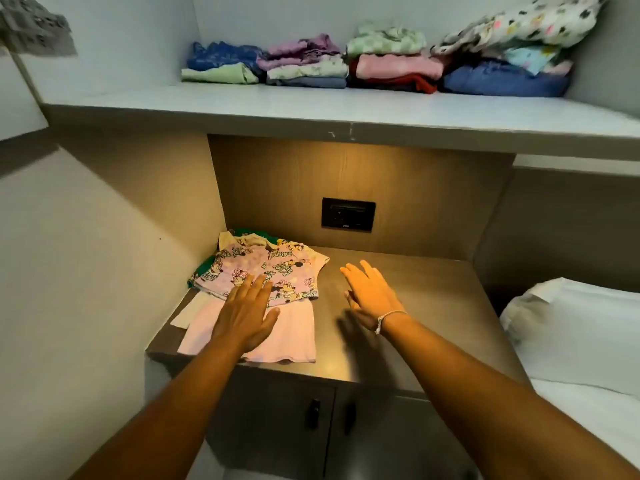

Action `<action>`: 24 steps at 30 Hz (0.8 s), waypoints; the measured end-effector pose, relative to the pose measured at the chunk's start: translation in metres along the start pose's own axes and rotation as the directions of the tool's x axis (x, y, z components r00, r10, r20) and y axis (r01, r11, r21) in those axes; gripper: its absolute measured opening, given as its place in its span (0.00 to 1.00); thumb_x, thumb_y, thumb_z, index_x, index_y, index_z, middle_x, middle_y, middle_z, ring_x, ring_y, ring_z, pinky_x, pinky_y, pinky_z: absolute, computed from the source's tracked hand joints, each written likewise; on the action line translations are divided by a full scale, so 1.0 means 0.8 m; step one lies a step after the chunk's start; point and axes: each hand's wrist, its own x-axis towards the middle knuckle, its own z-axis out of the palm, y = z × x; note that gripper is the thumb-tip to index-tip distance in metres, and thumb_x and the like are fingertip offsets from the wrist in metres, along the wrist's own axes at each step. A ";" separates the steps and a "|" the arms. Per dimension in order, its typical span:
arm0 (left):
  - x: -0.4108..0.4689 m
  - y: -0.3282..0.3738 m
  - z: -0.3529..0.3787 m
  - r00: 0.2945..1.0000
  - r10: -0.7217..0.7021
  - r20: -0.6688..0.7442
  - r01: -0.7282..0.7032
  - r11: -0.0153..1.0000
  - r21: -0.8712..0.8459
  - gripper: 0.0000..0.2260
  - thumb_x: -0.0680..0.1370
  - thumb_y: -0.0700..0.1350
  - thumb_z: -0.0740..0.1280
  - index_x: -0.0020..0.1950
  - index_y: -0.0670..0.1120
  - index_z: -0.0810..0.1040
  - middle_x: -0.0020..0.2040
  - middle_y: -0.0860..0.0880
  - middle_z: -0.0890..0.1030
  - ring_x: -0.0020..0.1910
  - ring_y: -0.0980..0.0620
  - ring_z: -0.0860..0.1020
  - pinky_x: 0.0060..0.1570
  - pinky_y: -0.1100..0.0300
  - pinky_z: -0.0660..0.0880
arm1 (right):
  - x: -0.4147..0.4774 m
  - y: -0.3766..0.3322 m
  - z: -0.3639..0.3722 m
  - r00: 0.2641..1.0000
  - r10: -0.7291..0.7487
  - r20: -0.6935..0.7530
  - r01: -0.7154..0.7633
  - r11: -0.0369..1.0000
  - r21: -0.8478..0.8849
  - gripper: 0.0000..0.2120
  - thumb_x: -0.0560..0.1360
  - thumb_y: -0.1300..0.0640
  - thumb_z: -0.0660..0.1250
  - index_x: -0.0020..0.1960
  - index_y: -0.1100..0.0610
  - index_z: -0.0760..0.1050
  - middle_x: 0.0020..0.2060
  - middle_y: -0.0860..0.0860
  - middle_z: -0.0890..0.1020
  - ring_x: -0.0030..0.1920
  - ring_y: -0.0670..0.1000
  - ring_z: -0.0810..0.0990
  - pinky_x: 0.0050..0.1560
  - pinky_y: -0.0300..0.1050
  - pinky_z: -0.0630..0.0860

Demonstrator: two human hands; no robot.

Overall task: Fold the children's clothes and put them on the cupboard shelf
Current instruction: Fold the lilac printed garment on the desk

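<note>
A small heap of children's clothes lies on the left of the brown counter point(398, 323). A plain pink garment point(291, 337) is spread flat at the front, with a printed cartoon top point(249, 271) and a green piece point(204, 266) behind it. My left hand point(247, 315) rests flat, fingers apart, on the pink garment where it meets the printed top. To the right, my right hand point(370, 292) hovers just above the bare counter, fingers spread, holding nothing. Above, the white cupboard shelf point(311, 105) carries several stacks of folded clothes point(374, 64).
A black socket panel point(348, 214) sits in the wooden back wall under the shelf. Below the counter are cupboard doors with dark handles point(313, 414). A bed with white sheet and pillow point(571, 323) stands at the right. A wall closes the left side.
</note>
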 end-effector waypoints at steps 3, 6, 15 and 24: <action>0.032 -0.010 0.030 0.995 -0.039 0.090 0.044 0.998 -0.052 0.30 0.81 0.61 0.51 0.80 0.49 0.49 0.81 0.47 0.49 0.79 0.46 0.47 0.76 0.48 0.47 | 0.045 -0.010 0.026 0.993 -0.025 0.118 0.024 1.000 0.008 0.26 0.81 0.53 0.57 0.77 0.55 0.55 0.77 0.55 0.58 0.77 0.60 0.52 0.75 0.53 0.51; 0.050 -0.024 0.057 0.986 0.020 0.167 -0.011 0.998 -0.054 0.30 0.81 0.61 0.50 0.80 0.49 0.48 0.81 0.47 0.48 0.79 0.45 0.45 0.76 0.48 0.45 | 0.081 -0.026 0.056 0.975 -0.060 0.212 0.053 0.998 0.040 0.29 0.79 0.54 0.58 0.78 0.54 0.54 0.77 0.55 0.57 0.77 0.60 0.50 0.75 0.55 0.50; 0.020 -0.108 0.100 0.965 0.158 0.210 -0.128 0.980 -0.151 0.30 0.80 0.64 0.43 0.79 0.53 0.49 0.79 0.55 0.45 0.79 0.51 0.42 0.75 0.54 0.39 | 0.076 -0.073 0.110 0.936 -0.102 0.336 0.045 0.984 0.173 0.30 0.75 0.55 0.59 0.77 0.52 0.58 0.77 0.51 0.59 0.77 0.58 0.47 0.74 0.57 0.36; 0.004 -0.125 0.064 0.990 0.138 0.030 -0.133 0.983 -0.125 0.24 0.74 0.62 0.60 0.64 0.52 0.78 0.67 0.50 0.77 0.70 0.45 0.69 0.67 0.44 0.69 | 0.140 -0.058 0.095 0.982 0.075 0.175 -0.150 0.873 0.464 0.15 0.77 0.62 0.62 0.60 0.54 0.79 0.58 0.53 0.82 0.54 0.52 0.78 0.57 0.50 0.78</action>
